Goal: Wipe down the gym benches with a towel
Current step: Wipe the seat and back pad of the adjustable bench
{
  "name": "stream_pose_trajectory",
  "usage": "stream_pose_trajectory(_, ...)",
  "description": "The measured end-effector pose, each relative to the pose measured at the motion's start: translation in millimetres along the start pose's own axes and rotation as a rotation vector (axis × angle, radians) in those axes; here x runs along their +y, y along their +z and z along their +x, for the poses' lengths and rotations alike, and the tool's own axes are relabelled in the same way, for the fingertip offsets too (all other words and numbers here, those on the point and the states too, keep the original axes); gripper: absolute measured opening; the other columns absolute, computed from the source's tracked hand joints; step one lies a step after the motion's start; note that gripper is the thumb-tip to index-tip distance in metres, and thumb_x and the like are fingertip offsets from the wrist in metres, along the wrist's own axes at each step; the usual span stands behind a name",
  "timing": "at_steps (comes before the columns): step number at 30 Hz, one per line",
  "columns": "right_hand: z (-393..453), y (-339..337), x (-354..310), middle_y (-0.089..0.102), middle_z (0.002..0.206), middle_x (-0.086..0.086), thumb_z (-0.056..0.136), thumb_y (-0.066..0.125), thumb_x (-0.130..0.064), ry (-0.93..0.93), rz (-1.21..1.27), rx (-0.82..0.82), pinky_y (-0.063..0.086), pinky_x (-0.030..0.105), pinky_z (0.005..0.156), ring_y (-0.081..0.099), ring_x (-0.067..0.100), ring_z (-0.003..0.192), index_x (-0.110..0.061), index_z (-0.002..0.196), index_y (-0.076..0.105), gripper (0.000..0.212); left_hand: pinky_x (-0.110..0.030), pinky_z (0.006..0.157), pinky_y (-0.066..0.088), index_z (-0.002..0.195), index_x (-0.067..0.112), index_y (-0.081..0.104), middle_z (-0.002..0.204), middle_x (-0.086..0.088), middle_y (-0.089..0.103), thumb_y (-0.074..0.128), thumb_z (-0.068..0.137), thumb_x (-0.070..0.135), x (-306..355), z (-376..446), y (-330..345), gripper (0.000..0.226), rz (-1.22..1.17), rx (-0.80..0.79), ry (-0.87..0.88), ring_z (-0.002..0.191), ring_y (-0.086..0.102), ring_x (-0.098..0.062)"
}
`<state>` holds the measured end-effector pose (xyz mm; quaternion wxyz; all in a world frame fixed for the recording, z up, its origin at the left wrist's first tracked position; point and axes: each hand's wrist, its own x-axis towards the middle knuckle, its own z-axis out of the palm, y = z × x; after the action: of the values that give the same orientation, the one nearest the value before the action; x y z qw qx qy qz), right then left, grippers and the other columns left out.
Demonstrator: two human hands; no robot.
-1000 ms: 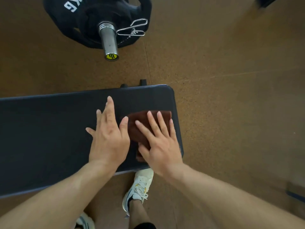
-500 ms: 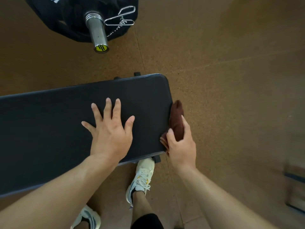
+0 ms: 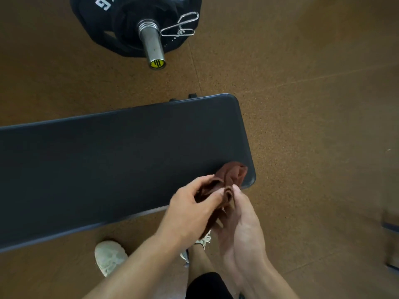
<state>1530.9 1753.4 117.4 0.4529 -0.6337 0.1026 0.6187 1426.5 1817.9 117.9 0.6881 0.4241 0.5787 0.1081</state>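
A black padded gym bench (image 3: 112, 160) runs from the left edge to mid-frame, its rounded right end near the centre. A small brown towel (image 3: 232, 175) is bunched up above the bench's near right corner. My left hand (image 3: 190, 214) and my right hand (image 3: 241, 225) both grip it, fingers pinched on the cloth, off the pad's surface. Part of the towel is hidden between my palms.
A barbell end (image 3: 152, 45) with a black weight plate (image 3: 108, 24) and a spring clip (image 3: 180, 24) lies on the brown floor beyond the bench. My white shoes (image 3: 109, 256) stand at the bench's near side. Something dark and blurred sits at the right edge.
My left hand has lifted off the bench pad and joined the right hand on the towel. The towel has moved from the bench's right end face up to its near corner.
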Motion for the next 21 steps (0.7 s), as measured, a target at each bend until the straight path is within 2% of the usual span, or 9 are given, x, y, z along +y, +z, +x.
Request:
stream_pose_trajectory(2, -7, 6, 4, 0.073, 0.131, 0.013, 0.084, 0.071, -0.051, -0.007, 0.031, -0.068, 0.047, 0.052, 0.113, 0.07, 0.028, 0.123, -0.017, 0.142, 0.064, 0.068, -0.012, 0.074, 0.055, 0.109, 0.033, 0.073, 0.095, 0.016, 0.078, 0.081, 0.084, 0.022, -1, -9, -5, 0.028, -0.11, 0.025, -0.011, 0.09, 0.073, 0.002)
stream_pose_trajectory(4, -12, 8, 9, 0.072, 0.131, 0.015, 0.071, 0.088, -0.052, -0.008, 0.022, -0.139, 0.048, 0.053, 0.109, 0.069, 0.032, 0.124, -0.017, 0.14, 0.065, 0.081, -0.022, 0.08, 0.059, 0.11, 0.027, 0.074, 0.099, 0.008, 0.08, 0.086, 0.078, 0.015, 0, -13, -12, 0.036, -0.209, -0.003, -0.039, 0.094, 0.075, -0.007)
stream_pose_trajectory(5, -14, 10, 10, 0.073, 0.13, 0.016, 0.069, 0.09, -0.046, -0.019, -0.002, -0.168, 0.05, 0.052, 0.106, 0.07, 0.033, 0.123, -0.017, 0.138, 0.066, 0.079, -0.026, 0.081, 0.059, 0.111, 0.024, 0.075, 0.101, 0.003, 0.08, 0.085, 0.079, 0.014, 1, -13, -16, 0.035, -0.282, -0.006, -0.057, 0.097, 0.076, -0.012)
stream_pose_trajectory(9, -16, 21, 1, 0.078, 0.113, 0.02, 0.09, 0.073, -0.01, -0.036, 0.042, -0.108, 0.055, 0.047, 0.095, 0.076, 0.035, 0.107, -0.007, 0.118, 0.076, 0.029, -0.027, 0.071, 0.058, 0.103, 0.018, 0.08, 0.1, -0.006, 0.08, 0.075, 0.088, 0.019, 0, -8, -28, 0.016, -0.524, 0.135, -0.141, 0.095, 0.077, -0.022)
stream_pose_trajectory(11, -10, 19, -8, 0.081, 0.101, 0.016, 0.096, 0.064, -0.007, -0.12, -0.125, 0.016, 0.061, 0.039, 0.08, 0.079, 0.032, 0.095, -0.011, 0.109, 0.078, 0.018, -0.03, 0.075, 0.057, 0.096, 0.02, 0.081, 0.096, -0.004, 0.081, 0.076, 0.087, 0.021, -2, -4, -35, 0.01, -0.505, 0.264, -0.129, 0.093, 0.078, -0.021)
stream_pose_trajectory(13, 0, 15, -23, 0.081, 0.094, 0.012, 0.098, 0.065, -0.011, -0.248, -0.314, 0.134, 0.059, 0.036, 0.067, 0.079, 0.032, 0.087, -0.018, 0.1, 0.078, 0.015, -0.036, 0.086, 0.059, 0.095, 0.02, 0.08, 0.095, -0.001, 0.081, 0.077, 0.087, 0.02, 0, -1, -48, 0.008, -0.481, 0.378, -0.091, 0.092, 0.077, -0.018)
stream_pose_trajectory(15, 11, 4, -40, 0.081, 0.094, 0.007, 0.096, 0.071, -0.017, -0.357, -0.389, 0.255, 0.057, 0.037, 0.071, 0.077, 0.028, 0.088, -0.023, 0.095, 0.077, 0.009, -0.04, 0.091, 0.059, 0.098, 0.022, 0.08, 0.096, 0.002, 0.081, 0.076, 0.088, 0.02, 3, 1, -64, 0.011, -0.418, 0.425, -0.04, 0.093, 0.077, -0.016)
stream_pose_trajectory(18, 18, -5, -74, 0.08, 0.09, -0.006, 0.097, 0.072, -0.03, -0.518, -0.497, 0.362, 0.057, 0.034, 0.082, 0.075, 0.015, 0.092, -0.025, 0.093, 0.077, 0.008, -0.042, 0.094, 0.058, 0.102, 0.029, 0.079, 0.1, 0.007, 0.08, 0.075, 0.089, 0.026, 11, 3, -81, 0.014, -0.293, 0.38, 0.003, 0.097, 0.076, -0.014)
stream_pose_trajectory(21, 29, -7, -98, 0.075, 0.097, -0.01, 0.097, 0.071, -0.043, -0.66, -0.677, 0.458, 0.051, 0.024, 0.081, 0.071, 0.012, 0.099, -0.025, 0.106, 0.072, 0.02, -0.042, 0.093, 0.059, 0.115, 0.036, 0.072, 0.104, 0.013, 0.078, 0.077, 0.089, 0.03, 13, 10, -84, 0.028, -0.101, 0.352, 0.003, 0.099, 0.073, -0.008)
